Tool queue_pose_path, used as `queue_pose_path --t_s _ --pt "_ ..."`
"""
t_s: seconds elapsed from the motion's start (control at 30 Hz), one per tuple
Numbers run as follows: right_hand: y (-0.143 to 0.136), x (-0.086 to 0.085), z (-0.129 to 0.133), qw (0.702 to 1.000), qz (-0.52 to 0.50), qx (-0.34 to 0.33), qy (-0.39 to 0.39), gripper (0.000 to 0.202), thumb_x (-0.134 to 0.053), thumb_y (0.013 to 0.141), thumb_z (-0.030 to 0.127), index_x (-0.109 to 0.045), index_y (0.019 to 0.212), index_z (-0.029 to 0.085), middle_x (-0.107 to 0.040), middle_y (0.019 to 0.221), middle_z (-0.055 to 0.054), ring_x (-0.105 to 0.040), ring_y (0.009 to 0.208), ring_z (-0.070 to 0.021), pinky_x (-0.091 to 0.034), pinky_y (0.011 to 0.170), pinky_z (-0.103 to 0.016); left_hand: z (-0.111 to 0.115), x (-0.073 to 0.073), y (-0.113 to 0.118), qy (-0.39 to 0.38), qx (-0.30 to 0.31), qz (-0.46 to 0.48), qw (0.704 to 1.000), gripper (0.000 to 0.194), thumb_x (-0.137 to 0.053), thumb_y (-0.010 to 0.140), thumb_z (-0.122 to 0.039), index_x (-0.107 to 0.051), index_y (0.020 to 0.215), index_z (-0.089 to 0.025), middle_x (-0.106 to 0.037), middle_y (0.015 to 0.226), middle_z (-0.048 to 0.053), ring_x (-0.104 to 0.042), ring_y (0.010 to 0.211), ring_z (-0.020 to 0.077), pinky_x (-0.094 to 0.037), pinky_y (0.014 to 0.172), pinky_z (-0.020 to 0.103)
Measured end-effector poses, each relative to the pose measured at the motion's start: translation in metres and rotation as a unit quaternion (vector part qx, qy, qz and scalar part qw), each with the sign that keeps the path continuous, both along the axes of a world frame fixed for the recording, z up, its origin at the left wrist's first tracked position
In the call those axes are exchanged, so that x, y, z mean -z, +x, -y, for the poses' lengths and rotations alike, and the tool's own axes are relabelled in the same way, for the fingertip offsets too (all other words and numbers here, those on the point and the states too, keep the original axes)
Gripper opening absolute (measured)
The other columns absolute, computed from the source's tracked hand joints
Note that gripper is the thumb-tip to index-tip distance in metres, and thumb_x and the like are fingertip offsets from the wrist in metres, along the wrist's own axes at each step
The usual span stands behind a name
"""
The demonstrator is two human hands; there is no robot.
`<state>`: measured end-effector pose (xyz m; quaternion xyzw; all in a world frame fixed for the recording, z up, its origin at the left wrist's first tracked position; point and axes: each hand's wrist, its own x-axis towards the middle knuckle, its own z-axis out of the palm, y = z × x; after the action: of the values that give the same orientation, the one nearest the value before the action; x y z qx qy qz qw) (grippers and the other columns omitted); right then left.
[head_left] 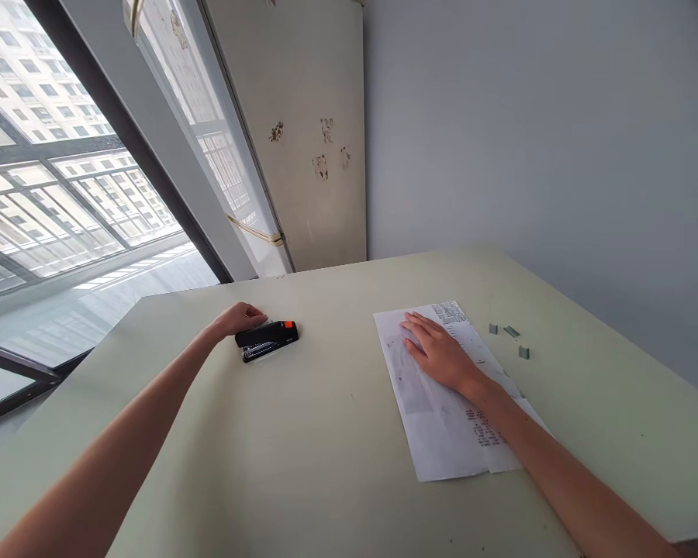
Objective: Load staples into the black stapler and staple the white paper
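A black stapler [266, 338] with an orange-red patch lies on the left half of the table, its jaw side toward me. My left hand [241, 318] is just behind its left end, with the fingers curled together. Something small and greyish shows at those fingertips, too small to make out. Printed paper [407, 418] lies to the right of the stapler, slightly turned, and I cannot tell how many sheets there are. My right hand [439, 353] rests flat on its upper part with fingers stretched out, and the forearm hides part of the print.
Right of the paper lie several small grey staple strips [511, 332]. The pale table [319, 434] reaches a grey wall [529, 139] and a fridge [319, 201] with worn patches. A large window [63, 194] is at the left.
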<state>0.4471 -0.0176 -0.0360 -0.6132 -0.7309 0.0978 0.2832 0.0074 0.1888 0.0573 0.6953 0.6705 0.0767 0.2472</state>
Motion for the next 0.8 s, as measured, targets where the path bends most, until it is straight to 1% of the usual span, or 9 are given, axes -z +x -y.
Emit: queue_pose_path --t_s 0.13,0.23,0.37,0.43,0.47,0.53,0.6,0.7,0.8 --pt "0.0 0.0 0.0 1.0 0.003 0.001 0.003 0.043 -0.041 0.108 0.039 -0.061 0.143 0.024 -0.051 0.162 -0.01 -0.04 0.155 -0.0282 -0.039 0.126 -0.055 0.001 0.0 0.001 0.001 -0.01 0.003 1.0 0.035 -0.082 0.06 -0.056 -0.077 0.07 -0.022 -0.075 0.077 0.006 -0.068 0.08 0.0283 -0.048 0.064 0.031" --pt "0.0 0.001 0.0 1.0 0.005 0.002 0.003 0.043 -0.041 0.108 0.039 -0.061 0.142 0.023 -0.052 0.162 -0.01 -0.041 0.155 -0.0278 -0.039 0.127 -0.054 0.001 0.0 0.003 -0.006 -0.023 0.007 1.0 0.036 -0.081 0.07 -0.056 -0.078 0.08 -0.021 -0.074 0.079 0.006 -0.069 0.084 0.0299 -0.052 0.067 0.033" --pt "0.001 0.003 -0.001 1.0 -0.002 -0.003 0.011 0.041 -0.042 0.107 0.038 -0.062 0.142 0.026 -0.053 0.161 -0.009 -0.042 0.155 -0.0276 -0.039 0.126 -0.055 0.001 0.001 0.004 -0.025 -0.039 0.021 0.999 0.036 -0.071 0.096 -0.046 -0.072 0.116 -0.016 -0.072 0.116 0.008 -0.07 0.103 0.0284 -0.06 0.086 0.04" --pt "0.001 0.002 -0.002 1.0 -0.005 -0.003 0.012 0.041 -0.043 0.107 0.038 -0.062 0.141 0.027 -0.053 0.161 -0.008 -0.042 0.154 -0.0276 -0.04 0.126 -0.055 0.001 -0.001 0.005 -0.03 -0.046 0.035 0.998 0.035 -0.066 0.102 -0.04 -0.066 0.126 -0.015 -0.068 0.126 0.009 -0.069 0.107 0.0258 -0.06 0.091 0.044" --pt "0.001 0.002 -0.001 1.0 -0.005 -0.003 0.011 0.041 -0.043 0.107 0.038 -0.062 0.141 0.027 -0.053 0.161 -0.009 -0.042 0.154 -0.0276 -0.04 0.126 -0.055 0.002 -0.002 0.005 -0.031 -0.05 0.043 0.997 0.033 -0.067 0.101 -0.041 -0.068 0.121 -0.015 -0.07 0.121 0.008 -0.07 0.104 0.025 -0.061 0.089 0.042" --pt "0.0 0.001 -0.001 1.0 -0.002 -0.003 0.007 0.041 -0.042 0.108 0.039 -0.061 0.142 0.026 -0.053 0.161 -0.009 -0.041 0.155 -0.0276 -0.04 0.126 -0.055 0.003 -0.004 0.005 -0.03 -0.059 0.059 0.996 0.036 -0.074 0.094 -0.049 -0.073 0.097 -0.013 -0.074 0.097 0.006 -0.072 0.09 0.0241 -0.06 0.081 0.036" --pt "0.0 0.0 -0.001 1.0 0.003 -0.001 0.001 0.042 -0.041 0.108 0.039 -0.061 0.142 0.024 -0.052 0.161 -0.01 -0.041 0.155 -0.0277 -0.04 0.126 -0.054 0.006 -0.007 0.006 -0.024 -0.067 0.079 0.994 0.043 -0.081 0.083 -0.056 -0.07 0.077 -0.015 -0.072 0.076 0.005 -0.071 0.078 0.0234 -0.058 0.074 0.033" --pt "0.0 0.0 0.0 1.0 0.004 0.001 0.0 0.042 -0.041 0.108 0.039 -0.062 0.142 0.023 -0.052 0.161 -0.01 -0.041 0.155 -0.0278 -0.039 0.126 -0.054 0.013 -0.01 0.008 0.007 -0.078 0.111 0.991 0.046 -0.083 0.077 -0.058 -0.067 0.079 -0.015 -0.071 0.076 0.007 -0.069 0.076 0.022 -0.057 0.074 0.034" --pt "0.001 0.0 0.0 1.0 0.001 0.0 0.003 0.043 -0.041 0.108 0.04 -0.061 0.142 0.024 -0.052 0.162 -0.01 -0.04 0.155 -0.0281 -0.039 0.126 -0.055 0.017 -0.014 0.013 0.056 -0.083 0.14 0.985 0.045 -0.077 0.081 -0.057 -0.066 0.089 -0.014 -0.071 0.084 0.009 -0.068 0.079 0.0221 -0.057 0.077 0.037"
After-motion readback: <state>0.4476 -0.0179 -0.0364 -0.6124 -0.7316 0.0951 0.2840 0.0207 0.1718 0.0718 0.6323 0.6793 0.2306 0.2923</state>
